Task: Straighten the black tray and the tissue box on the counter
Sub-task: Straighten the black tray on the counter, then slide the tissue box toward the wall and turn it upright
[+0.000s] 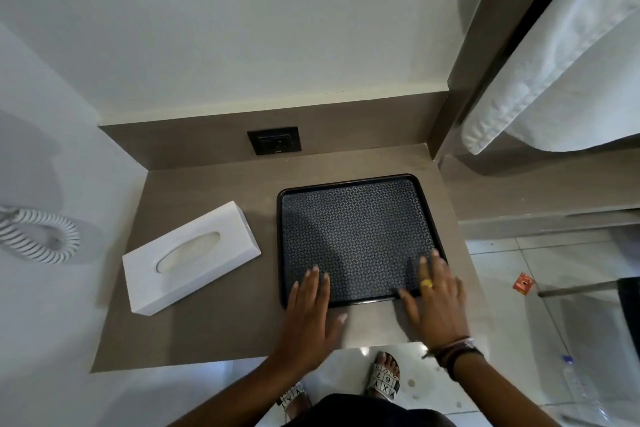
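Note:
The black tray (356, 215) with a patterned inside lies on the right half of the brown counter (214, 329), nearly square to the counter's edges. My left hand (310, 308) lies flat with spread fingers over the tray's near left corner. My right hand (434, 298), wearing a yellow ring, rests with spread fingers on the near right corner. Neither hand holds anything. The white tissue box (190, 256) lies at a slant on the left half of the counter, apart from the tray and from both hands.
A black wall socket (274, 140) sits in the back panel behind the tray. A coiled white cord (41, 236) hangs on the left wall. White bedding (554, 80) hangs at the upper right. The tiled floor holds a red wrapper (523, 282) and a plastic bottle (578, 388).

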`<state>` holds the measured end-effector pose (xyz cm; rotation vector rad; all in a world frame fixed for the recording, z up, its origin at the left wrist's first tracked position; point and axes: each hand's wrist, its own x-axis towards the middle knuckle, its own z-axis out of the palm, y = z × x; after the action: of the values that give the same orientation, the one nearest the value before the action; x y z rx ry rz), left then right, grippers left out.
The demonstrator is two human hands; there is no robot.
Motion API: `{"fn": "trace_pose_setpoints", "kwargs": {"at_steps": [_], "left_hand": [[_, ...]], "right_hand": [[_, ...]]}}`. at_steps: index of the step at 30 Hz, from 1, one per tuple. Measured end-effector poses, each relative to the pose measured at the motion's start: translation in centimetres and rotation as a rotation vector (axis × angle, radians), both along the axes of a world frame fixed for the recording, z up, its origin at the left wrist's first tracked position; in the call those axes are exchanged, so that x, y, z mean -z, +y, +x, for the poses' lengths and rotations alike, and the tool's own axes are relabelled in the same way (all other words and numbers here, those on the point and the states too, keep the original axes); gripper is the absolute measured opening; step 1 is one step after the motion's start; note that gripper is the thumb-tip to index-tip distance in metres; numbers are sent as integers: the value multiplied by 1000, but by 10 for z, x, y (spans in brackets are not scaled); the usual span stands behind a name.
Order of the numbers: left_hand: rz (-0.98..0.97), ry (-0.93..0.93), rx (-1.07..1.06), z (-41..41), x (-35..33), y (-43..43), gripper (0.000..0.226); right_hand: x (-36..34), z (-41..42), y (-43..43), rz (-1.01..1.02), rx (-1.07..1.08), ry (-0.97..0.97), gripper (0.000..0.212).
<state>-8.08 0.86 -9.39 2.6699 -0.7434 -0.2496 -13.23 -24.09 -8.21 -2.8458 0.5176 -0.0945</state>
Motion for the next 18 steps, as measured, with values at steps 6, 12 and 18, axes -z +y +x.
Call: {"fn": "trace_pose_setpoints", "kwargs": {"at_steps": [6, 12, 18], "left_hand": [[140, 11, 63, -22, 22, 6, 79], [192, 39, 89, -21, 33, 14, 85], [184, 62, 91, -5, 32, 11, 90]], "right_hand": [[27, -29, 27, -50, -283, 189, 77], [36, -30, 30, -24, -313, 307, 91], [36, -15, 30, -8, -315, 318, 93]]}}
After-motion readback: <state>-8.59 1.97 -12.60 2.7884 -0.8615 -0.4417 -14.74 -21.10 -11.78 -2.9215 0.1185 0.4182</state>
